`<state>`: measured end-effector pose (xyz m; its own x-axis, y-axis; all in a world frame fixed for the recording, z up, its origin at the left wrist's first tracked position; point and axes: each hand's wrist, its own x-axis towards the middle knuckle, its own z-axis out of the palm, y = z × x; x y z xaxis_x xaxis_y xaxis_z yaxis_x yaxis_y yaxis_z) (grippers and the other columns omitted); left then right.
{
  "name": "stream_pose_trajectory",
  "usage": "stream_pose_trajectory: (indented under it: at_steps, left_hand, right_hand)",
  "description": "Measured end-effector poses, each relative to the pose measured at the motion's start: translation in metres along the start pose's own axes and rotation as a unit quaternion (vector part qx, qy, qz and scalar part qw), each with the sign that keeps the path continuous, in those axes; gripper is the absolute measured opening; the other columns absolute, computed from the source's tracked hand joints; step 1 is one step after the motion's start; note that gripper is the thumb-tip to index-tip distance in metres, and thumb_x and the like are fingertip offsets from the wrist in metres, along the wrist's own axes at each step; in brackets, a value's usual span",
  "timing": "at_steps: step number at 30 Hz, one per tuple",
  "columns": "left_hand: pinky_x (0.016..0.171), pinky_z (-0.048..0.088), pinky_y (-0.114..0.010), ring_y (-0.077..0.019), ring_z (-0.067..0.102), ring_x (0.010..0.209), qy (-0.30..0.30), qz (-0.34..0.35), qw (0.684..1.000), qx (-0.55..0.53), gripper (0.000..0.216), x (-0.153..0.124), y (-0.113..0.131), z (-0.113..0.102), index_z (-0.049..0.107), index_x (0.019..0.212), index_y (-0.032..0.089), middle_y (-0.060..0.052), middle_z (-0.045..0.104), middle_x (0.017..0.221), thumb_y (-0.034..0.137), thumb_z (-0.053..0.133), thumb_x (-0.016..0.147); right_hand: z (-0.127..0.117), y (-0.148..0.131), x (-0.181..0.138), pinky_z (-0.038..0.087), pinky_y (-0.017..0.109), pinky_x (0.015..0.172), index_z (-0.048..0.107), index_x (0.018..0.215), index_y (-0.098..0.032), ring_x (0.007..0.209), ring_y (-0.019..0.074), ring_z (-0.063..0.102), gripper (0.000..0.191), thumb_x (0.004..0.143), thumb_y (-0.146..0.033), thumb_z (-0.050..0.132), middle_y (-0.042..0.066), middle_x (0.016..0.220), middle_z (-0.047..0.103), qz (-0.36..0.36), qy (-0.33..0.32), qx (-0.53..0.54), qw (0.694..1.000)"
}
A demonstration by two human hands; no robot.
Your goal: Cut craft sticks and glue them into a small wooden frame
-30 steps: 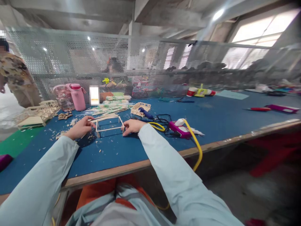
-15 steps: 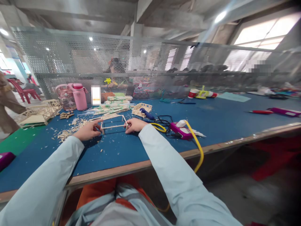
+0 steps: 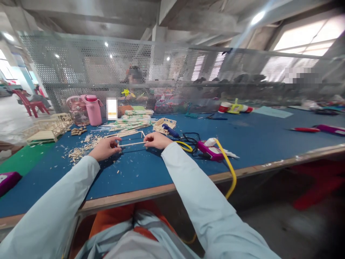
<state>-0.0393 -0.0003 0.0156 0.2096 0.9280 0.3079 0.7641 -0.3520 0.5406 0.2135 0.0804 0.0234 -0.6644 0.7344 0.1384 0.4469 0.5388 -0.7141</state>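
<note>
Between my hands is a small frame of thin wooden sticks [image 3: 132, 144], standing on the blue table. My left hand [image 3: 106, 148] pinches its left near corner. At the right near corner, the fingers of my right hand [image 3: 157, 140] are closed on the same frame. Behind it lie bundled wooden sticks [image 3: 134, 122] in wrappers. Wood scraps [image 3: 83, 148] are scattered beside my left hand. Beyond my right hand, a blue glue gun [image 3: 170, 130] rests against a small stick-built tray [image 3: 161, 124].
A purple power strip [image 3: 210, 150] with a yellow cable [image 3: 228, 167] sits right of my right arm. A pink bottle [image 3: 93, 110] and a clear jug [image 3: 78, 111] stand back left, near stick-built models [image 3: 44, 131]. A perforated metal screen [image 3: 107, 64] closes the back; a person sits behind it.
The view has shifted slightly, so everything appears a little further right. My left fingers have shifted slightly at the frame's left corner. Both hands still hold the stick frame.
</note>
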Motion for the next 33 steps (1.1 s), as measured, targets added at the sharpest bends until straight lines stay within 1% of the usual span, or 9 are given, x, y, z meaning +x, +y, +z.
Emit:
stream_pose_trajectory:
  at_steps: [4,7,9,13,16,18,22,27,33]
  left_hand:
    - [0.065,0.043,-0.027,-0.0161,0.056,0.066,0.039,-0.017,0.999,0.012,0.040,0.001,0.000,0.000,0.065,0.093,0.013,-0.004,0.065,0.073,0.042,0.051,0.069]
    - [0.064,0.045,-0.028,-0.0168,0.057,0.065,-0.024,-0.017,1.000,-0.008,0.047,0.001,-0.004,-0.004,0.061,0.103,0.012,-0.005,0.066,0.076,0.040,0.052,0.066]
    - [0.065,0.046,-0.029,-0.0164,0.058,0.063,-0.029,-0.030,0.999,-0.022,0.053,0.001,-0.008,-0.007,0.053,0.116,0.012,-0.004,0.067,0.080,0.036,0.047,0.069]
    - [0.080,0.044,-0.032,-0.0185,0.060,0.082,0.085,-0.053,0.994,0.050,0.052,0.007,-0.020,-0.011,0.047,0.122,0.012,-0.007,0.066,0.096,0.022,0.035,0.073]
    - [0.096,0.034,-0.036,-0.0221,0.048,0.113,0.094,-0.002,0.979,0.183,0.057,0.015,-0.032,-0.005,0.044,0.127,0.013,-0.010,0.053,0.125,0.012,0.036,0.070]
    - [0.100,0.029,-0.042,-0.0263,0.035,0.124,0.080,0.008,0.962,0.262,0.060,0.020,-0.037,0.001,0.043,0.129,0.018,-0.008,0.040,0.137,0.009,0.037,0.070]
    - [0.096,0.029,-0.053,-0.0348,0.025,0.128,0.057,-0.008,0.938,0.342,0.057,0.024,-0.037,0.009,0.043,0.129,0.026,-0.005,0.029,0.143,0.011,0.038,0.074]
    - [0.096,0.030,-0.050,-0.0334,0.023,0.129,0.073,0.001,0.925,0.373,0.059,0.022,-0.029,0.007,0.039,0.131,0.028,-0.004,0.029,0.143,0.010,0.038,0.075]
    - [0.094,0.031,-0.053,-0.0367,0.022,0.129,0.057,0.002,0.924,0.377,0.056,0.023,-0.027,0.006,0.047,0.126,0.028,-0.007,0.031,0.142,0.008,0.037,0.076]
  right_hand:
    - [0.001,0.000,0.000,0.038,0.022,0.059,0.063,0.073,-0.012,0.058,0.0099,0.051,0.018,0.062,-0.026,0.061,-0.001,0.061,0.059,-0.015,0.043,-0.002,0.999]
    - [-0.002,0.000,-0.001,0.036,0.021,0.055,0.064,0.085,-0.011,0.054,0.0090,0.048,0.030,0.058,-0.023,0.064,-0.003,0.057,0.055,0.004,0.002,-0.002,1.000]
    - [-0.006,0.001,-0.002,0.034,0.020,0.051,0.061,0.099,-0.011,0.050,0.0078,0.045,0.042,0.057,-0.017,0.061,-0.006,0.055,0.052,0.018,0.007,0.001,1.000]
    - [-0.012,0.006,-0.001,0.035,0.020,0.051,0.060,0.099,-0.012,0.048,0.0081,0.042,0.038,0.064,-0.013,0.047,-0.005,0.054,0.050,0.020,0.152,-0.026,0.988]
    - [-0.011,0.008,0.003,0.043,0.025,0.063,0.063,0.095,-0.012,0.062,0.0123,0.052,0.035,0.066,-0.011,0.044,0.002,0.070,0.061,0.030,0.221,-0.099,0.970]
    - [-0.007,0.008,0.006,0.043,0.028,0.080,0.060,0.107,-0.014,0.085,0.0159,0.056,0.048,0.063,-0.004,0.042,0.006,0.100,0.063,0.011,0.207,-0.146,0.967]
    - [0.003,0.010,0.013,0.026,0.034,0.104,0.044,0.129,-0.016,0.125,0.0205,0.034,0.074,0.058,0.006,0.040,0.008,0.138,0.037,0.005,0.114,-0.229,0.967]
    - [0.009,0.013,0.019,0.026,0.039,0.105,0.042,0.130,-0.020,0.128,0.0235,0.030,0.071,0.064,0.005,0.042,0.007,0.140,0.033,0.047,0.091,-0.264,0.959]
    - [0.009,0.015,0.021,0.027,0.038,0.104,0.046,0.128,-0.022,0.127,0.0248,0.031,0.067,0.065,0.004,0.042,0.007,0.139,0.036,0.068,0.097,-0.263,0.958]
